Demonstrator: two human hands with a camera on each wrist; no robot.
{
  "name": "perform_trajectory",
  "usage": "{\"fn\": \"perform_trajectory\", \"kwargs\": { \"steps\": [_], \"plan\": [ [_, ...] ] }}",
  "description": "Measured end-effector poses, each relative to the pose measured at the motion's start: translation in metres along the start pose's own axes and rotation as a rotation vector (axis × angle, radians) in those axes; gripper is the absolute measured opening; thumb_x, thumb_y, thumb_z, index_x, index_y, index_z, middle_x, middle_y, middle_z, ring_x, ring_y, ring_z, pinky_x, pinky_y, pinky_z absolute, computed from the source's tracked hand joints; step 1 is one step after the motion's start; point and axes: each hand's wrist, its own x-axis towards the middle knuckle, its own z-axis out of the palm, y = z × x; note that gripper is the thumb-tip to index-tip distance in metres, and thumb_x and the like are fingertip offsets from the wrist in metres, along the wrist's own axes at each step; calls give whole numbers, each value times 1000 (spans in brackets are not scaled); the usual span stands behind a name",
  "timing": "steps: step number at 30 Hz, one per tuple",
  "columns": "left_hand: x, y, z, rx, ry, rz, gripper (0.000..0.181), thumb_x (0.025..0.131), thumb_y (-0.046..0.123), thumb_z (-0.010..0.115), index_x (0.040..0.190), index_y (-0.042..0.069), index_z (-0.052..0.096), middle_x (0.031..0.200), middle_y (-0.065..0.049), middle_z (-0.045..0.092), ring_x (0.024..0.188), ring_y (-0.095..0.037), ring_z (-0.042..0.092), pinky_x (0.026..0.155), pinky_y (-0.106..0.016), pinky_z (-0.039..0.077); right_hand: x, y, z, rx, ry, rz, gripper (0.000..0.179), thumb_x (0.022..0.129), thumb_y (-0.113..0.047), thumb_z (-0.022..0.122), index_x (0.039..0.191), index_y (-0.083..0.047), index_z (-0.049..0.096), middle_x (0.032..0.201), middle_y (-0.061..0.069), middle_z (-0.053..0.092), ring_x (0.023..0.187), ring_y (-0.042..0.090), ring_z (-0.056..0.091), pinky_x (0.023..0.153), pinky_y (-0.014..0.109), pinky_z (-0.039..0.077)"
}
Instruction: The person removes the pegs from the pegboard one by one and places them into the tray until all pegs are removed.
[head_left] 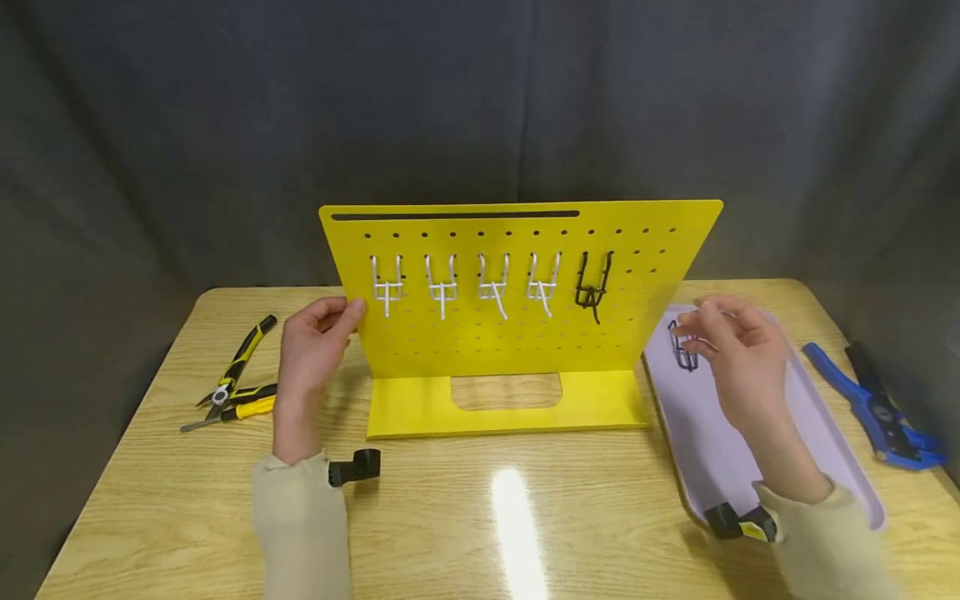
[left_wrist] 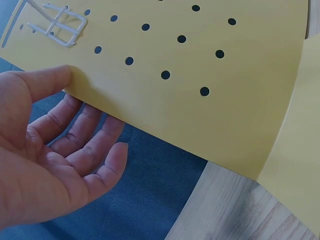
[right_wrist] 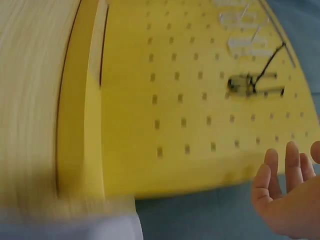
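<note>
One table bears a yellow board, a pale purple tray just beside it. The left hand pinches the board's left edge; the right hand, fingers relaxed, is above the tray near a loose hook. Four white hooks and one black hook hang on the board.

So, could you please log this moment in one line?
left hand: grips edge of pegboard | right hand: over tray | pegboard: four white hooks, one black hook
</note>
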Motion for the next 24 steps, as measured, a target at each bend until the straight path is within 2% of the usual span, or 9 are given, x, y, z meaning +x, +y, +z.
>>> {"fn": "perform_trajectory", "kwargs": {
  "steps": [2,5,8,10,17,24],
  "plan": [
    [0,0,1,0,1,5,39,94,30,63,112,-5,63,87,5,59,88,-17,58,73,-24,44,-7,4,9,15,-35,-30,12,95,1,55,99,7,64,85,9,71,79,19,68,68,25,54],
    [0,0,2,0,0,0,39,94,30,63,112,-4,63,88,4,60,90,-19,58,73,-24,44,-16,10,20,-22,-76,-51,14,96,3,53,102,12,61,87,8,71,81,18,67,69,25,53],
    [1,0,1,4,-3,-5,40,94,31,63,114,-4,63,90,4,59,94,-23,58,76,-24,44,-20,13,29,-78,-87,-71,14,96,2,54,102,12,61,88,6,71,81,16,67,69,24,53],
    [1,0,1,2,-8,-6,41,94,32,63,114,-4,63,91,4,60,95,-24,58,76,-25,44,-22,14,33,-71,-94,-73,13,96,2,54,101,10,62,88,6,71,81,17,67,69,24,53],
    [1,-2,-2,26,-14,-23,44,94,36,62,115,-2,63,89,5,63,87,-12,61,78,-29,43,-24,14,41,-63,-126,-74,13,96,2,53,101,7,63,90,5,71,81,16,67,68,23,53],
    [1,-3,-2,50,-32,0,44,96,35,59,115,-4,62,93,-4,62,85,-8,59,79,-30,44,-26,18,51,52,-161,-52,15,97,4,51,102,0,65,100,8,68,91,18,64,74,25,52]
  ]
}}
